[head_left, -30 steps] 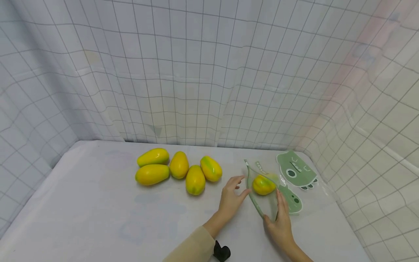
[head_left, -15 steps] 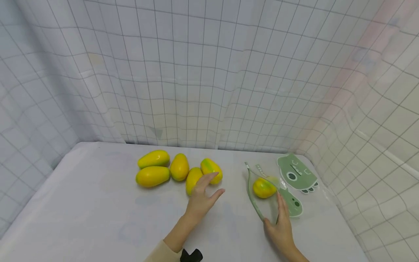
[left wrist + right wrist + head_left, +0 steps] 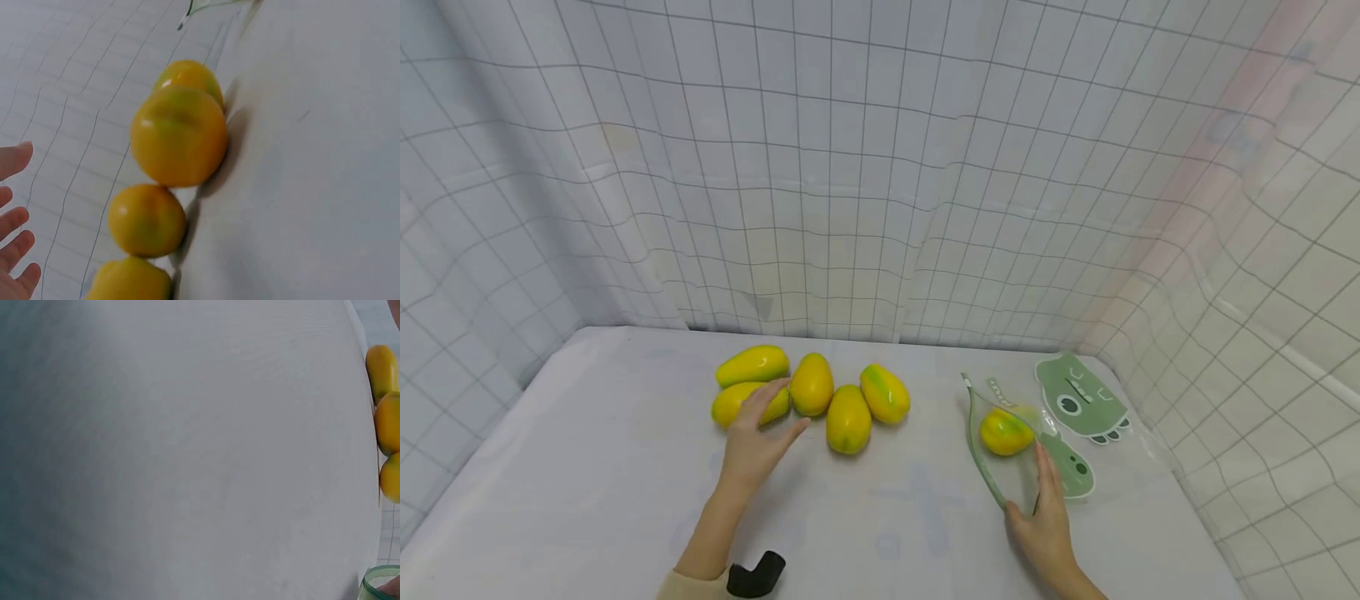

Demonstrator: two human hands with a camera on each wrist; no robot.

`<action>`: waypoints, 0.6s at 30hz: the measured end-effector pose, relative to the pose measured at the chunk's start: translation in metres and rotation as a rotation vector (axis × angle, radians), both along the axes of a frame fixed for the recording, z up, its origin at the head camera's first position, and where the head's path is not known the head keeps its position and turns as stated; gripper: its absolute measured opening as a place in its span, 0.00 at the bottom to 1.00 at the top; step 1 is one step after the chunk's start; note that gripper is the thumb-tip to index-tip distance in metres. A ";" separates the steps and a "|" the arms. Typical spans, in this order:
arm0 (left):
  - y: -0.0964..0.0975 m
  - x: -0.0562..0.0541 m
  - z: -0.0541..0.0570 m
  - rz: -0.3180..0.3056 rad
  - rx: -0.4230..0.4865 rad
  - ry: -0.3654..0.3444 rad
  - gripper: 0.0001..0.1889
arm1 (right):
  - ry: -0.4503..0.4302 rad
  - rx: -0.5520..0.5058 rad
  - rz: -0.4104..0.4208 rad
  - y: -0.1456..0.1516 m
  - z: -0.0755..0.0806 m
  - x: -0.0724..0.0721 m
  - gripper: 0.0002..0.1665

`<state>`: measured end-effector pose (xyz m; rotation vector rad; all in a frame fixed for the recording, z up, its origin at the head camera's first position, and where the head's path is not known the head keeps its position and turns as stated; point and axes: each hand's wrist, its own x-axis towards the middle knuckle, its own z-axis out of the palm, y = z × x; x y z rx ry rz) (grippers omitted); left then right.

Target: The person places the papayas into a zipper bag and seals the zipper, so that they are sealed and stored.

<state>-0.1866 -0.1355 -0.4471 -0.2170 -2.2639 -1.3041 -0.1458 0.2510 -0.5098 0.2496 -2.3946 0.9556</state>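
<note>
My left hand (image 3: 752,446) hovers with fingers and thumb spread over the lower-left yellow papaya (image 3: 730,407); the fingers partly cover it. Contact cannot be told in the head view, and the left wrist view shows loose fingertips (image 3: 17,253) apart from several papayas (image 3: 179,136). At the right, my right hand (image 3: 1045,521) holds the near end of a clear zip bag with a green rim (image 3: 982,468), thumb and fingers at its mouth, which stands open. One papaya (image 3: 1006,432) lies inside the bag. Only the rim (image 3: 381,569) and part of a finger show low in the right wrist view.
Other papayas (image 3: 848,421) lie grouped at the table's middle back, close to one another. Green dinosaur prints (image 3: 1078,396) mark the bag. A white-covered table (image 3: 587,467) meets grid-patterned curtains (image 3: 820,208) at the back and sides.
My left hand has left the bag's rim and moved left across the table, past the nearer papayas to the left pair. The right hand keeps its place at the bag.
</note>
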 end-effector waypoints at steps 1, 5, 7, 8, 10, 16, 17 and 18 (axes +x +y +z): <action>-0.007 0.000 -0.001 0.012 -0.003 -0.011 0.32 | 0.002 0.002 0.002 0.000 0.000 0.000 0.63; -0.032 -0.002 -0.003 0.058 -0.035 -0.025 0.32 | 0.006 0.004 0.007 0.000 0.000 0.000 0.64; -0.042 -0.004 -0.004 0.073 -0.049 -0.032 0.32 | 0.004 0.000 0.008 0.001 -0.001 0.000 0.64; -0.047 -0.004 -0.004 0.077 -0.056 -0.045 0.32 | 0.001 0.001 0.008 0.001 -0.001 0.000 0.64; -0.056 -0.006 -0.006 0.081 -0.072 -0.073 0.32 | -0.009 -0.002 0.005 0.001 -0.001 -0.001 0.64; -0.075 -0.013 -0.015 0.080 -0.085 -0.118 0.34 | -0.007 0.003 0.003 0.001 -0.001 0.000 0.63; -0.078 -0.014 -0.016 0.077 -0.087 -0.116 0.34 | 0.008 0.010 0.004 0.001 -0.001 0.000 0.63; -0.079 -0.015 -0.017 0.072 -0.091 -0.122 0.34 | 0.016 0.011 0.006 0.000 -0.001 0.000 0.63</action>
